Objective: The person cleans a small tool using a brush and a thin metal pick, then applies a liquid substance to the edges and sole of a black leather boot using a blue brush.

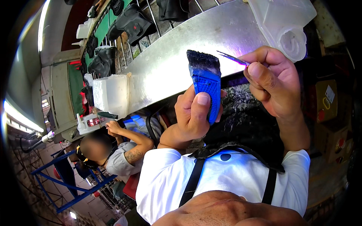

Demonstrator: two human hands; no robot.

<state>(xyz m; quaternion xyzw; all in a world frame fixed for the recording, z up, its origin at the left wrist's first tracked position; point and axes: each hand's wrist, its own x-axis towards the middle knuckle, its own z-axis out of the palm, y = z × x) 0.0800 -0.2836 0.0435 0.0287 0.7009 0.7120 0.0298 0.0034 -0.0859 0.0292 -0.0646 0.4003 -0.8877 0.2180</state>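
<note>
A: What's hard to make out?
B: The rear of the slim pointed tool (232, 57): the pinching fingers of the right hand (273, 80) cover it. The top edge crops one translucent container (277, 17).
A: Counts?
B: One tool, two such containers by the metal surface (158, 71), one blue brush (206, 81) held up before it, wrapped by fingers of the left hand (193, 113).

Blue brush (206, 84): handle partly covered by left hand (192, 113)
Thin tool (230, 57), right of brush: rear end inside right hand (274, 81)
Translucent container (278, 20), farther right: cut by upper edge
Co-worker (121, 160), left of brush: head blurred
</note>
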